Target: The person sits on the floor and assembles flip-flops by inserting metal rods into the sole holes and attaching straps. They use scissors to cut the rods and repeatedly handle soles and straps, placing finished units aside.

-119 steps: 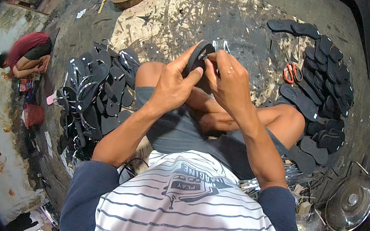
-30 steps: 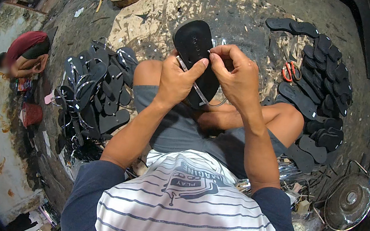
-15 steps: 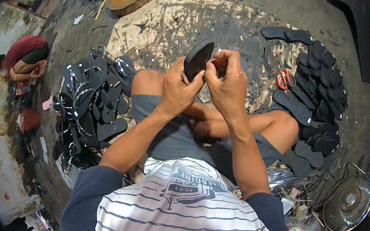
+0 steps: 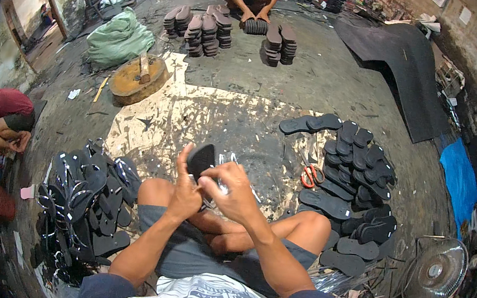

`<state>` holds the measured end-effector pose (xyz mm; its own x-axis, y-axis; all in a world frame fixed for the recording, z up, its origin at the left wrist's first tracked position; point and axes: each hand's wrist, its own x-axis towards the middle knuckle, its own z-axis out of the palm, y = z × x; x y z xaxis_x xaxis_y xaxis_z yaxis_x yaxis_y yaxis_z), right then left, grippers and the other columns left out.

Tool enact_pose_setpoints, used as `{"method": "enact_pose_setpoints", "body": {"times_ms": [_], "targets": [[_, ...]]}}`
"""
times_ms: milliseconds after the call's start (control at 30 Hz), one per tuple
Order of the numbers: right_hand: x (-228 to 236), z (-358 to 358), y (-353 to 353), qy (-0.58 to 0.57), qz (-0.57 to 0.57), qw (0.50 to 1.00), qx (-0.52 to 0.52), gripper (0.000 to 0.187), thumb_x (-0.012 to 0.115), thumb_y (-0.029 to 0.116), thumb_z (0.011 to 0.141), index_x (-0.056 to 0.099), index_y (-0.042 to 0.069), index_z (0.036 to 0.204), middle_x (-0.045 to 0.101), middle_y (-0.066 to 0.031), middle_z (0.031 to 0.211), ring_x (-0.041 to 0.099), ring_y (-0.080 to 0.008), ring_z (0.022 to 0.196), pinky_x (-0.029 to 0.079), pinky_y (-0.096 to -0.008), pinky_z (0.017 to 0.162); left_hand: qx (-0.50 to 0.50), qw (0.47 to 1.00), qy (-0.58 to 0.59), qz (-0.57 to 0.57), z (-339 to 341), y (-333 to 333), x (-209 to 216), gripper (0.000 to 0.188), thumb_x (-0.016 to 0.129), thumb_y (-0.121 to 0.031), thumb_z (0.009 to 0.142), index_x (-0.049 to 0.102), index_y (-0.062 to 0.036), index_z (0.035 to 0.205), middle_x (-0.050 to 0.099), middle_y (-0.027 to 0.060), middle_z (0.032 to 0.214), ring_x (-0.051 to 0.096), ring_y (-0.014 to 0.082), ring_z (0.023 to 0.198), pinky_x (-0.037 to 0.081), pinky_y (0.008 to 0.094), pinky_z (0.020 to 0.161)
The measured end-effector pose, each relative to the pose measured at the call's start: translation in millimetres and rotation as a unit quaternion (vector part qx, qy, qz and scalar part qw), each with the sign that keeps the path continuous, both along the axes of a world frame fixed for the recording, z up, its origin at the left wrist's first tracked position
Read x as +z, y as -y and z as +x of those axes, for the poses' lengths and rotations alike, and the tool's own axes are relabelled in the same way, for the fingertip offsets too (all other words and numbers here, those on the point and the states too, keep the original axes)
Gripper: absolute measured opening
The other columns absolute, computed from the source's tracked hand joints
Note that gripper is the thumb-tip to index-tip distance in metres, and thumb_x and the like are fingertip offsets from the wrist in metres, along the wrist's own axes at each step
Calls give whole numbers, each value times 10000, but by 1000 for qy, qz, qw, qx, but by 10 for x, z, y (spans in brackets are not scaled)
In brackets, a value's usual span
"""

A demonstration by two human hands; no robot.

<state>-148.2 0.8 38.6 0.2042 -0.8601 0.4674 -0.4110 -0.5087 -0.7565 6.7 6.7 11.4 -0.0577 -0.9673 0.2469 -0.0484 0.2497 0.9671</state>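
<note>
At the far left, a person in a dark red shirt crouches beside the wall, with a red basket near them. Next comes a heaped pile of black flip-flops with shiny silvery straps, lying just beside my left knee. Beyond it slumps a pale green cloth-like sack, and next to that a thick, round, rusty-yellow block with a smaller piece on top.

In front of me my left hand grips a black flip-flop sole with a rounded end — it is raised above my crossed legs, tilted, the rounded end pointing away from me. Farther off, another person squats behind neat stacks of brown soles. My right hand is at the sole's right edge, thumb and fingers bent close together — I cannot tell whether they pinch anything.

To the right, a pair of scissors with orange-red handles lies beside a spread of overlapping black foot-shaped soles. Past those lie a big black sheet, a round fan with a wire cage and a crumpled bright blue sheet.
</note>
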Motion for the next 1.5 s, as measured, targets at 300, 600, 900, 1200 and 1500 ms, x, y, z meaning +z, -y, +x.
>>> {"method": "enact_pose_setpoints", "body": {"times_ms": [300, 600, 900, 1200, 1500], "targets": [[123, -27, 138, 228, 157, 961, 11, 153, 629, 167, 1001, 653, 17, 1019, 684, -52, 789, 627, -95, 695, 512, -281, 629, -66, 977, 148, 137, 307, 117, 440, 454, 603, -158, 978, 514, -9, 1398, 669, 99, 1205, 619, 166, 1094, 490, 329, 950], [370, 106, 64, -83, -4, 995, -60, 117, 716, 223, 854, 681, 119, 893, 676, -30, 778, 600, -250, 803, 367, -416, 805, -26, 998, 31, 54, 190, 19, 611, 290, 573, -17, 981, 565, 50, 1263, 658, 43, 977, 599, 58, 892, 531, 256, 767], [283, 86, 97, -113, -61, 987, -95, 150, 725, 213, 830, 631, 96, 842, 663, -35, 755, 601, -259, 749, 372, -426, 777, -12, 982, 170, -78, 149, 11, 567, 475, 574, -2, 948, 479, 25, 1413, 692, 209, 1057, 701, 225, 952, 551, 354, 812], [106, 107, 77, -96, -56, 989, -102, 138, 711, 212, 851, 648, 100, 901, 664, -38, 795, 607, -257, 793, 376, -430, 807, 24, 974, 221, -46, 69, -34, 502, 540, 572, -23, 925, 430, 89, 1434, 624, 336, 1215, 642, 405, 1154, 512, 401, 931], [14, 81, 97, -99, -9, 990, -104, 156, 692, 260, 915, 680, 115, 971, 706, -26, 838, 640, -218, 798, 334, -416, 852, 87, 962, 229, -124, -38, -6, 227, 578, 535, -13, 926, 429, -29, 1494, 669, 297, 1132, 716, 392, 973, 551, 421, 802]]}}
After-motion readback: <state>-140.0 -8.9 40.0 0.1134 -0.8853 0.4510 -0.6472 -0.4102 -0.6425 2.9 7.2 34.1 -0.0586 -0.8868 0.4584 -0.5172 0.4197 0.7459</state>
